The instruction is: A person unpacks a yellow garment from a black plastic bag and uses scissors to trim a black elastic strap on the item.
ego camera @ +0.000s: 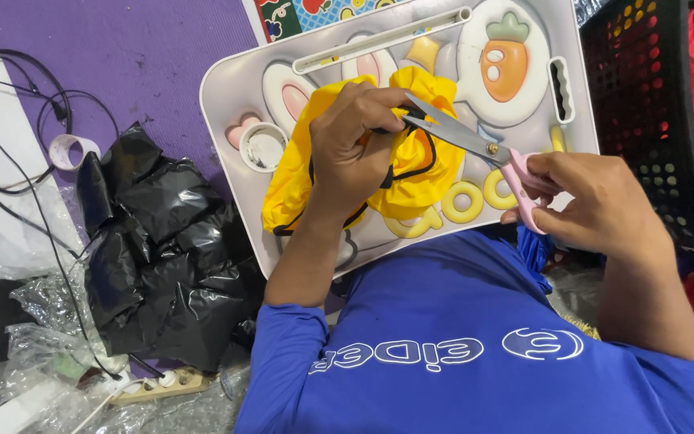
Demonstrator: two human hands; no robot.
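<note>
- Yellow cloth [411,153] with black trim lies bunched on a white lap tray [226,88], in the middle of the view.
- Black plastic bags [162,249] lie in a heap on the floor, left of the tray.
- Left hand [355,137] presses down on the cloth, fingers pinched together on a fold near the black trim.
- Scissors [475,145] with pink handles point left, their blades open a little, tips at the cloth just beside the left fingers.
- Right hand [596,201] is closed around the pink handles.
- Black crate [652,96] stands at the right.
- This looks like the cutting step; the next snip needs the fold held tight and the fingers kept away from the blades.
</note>
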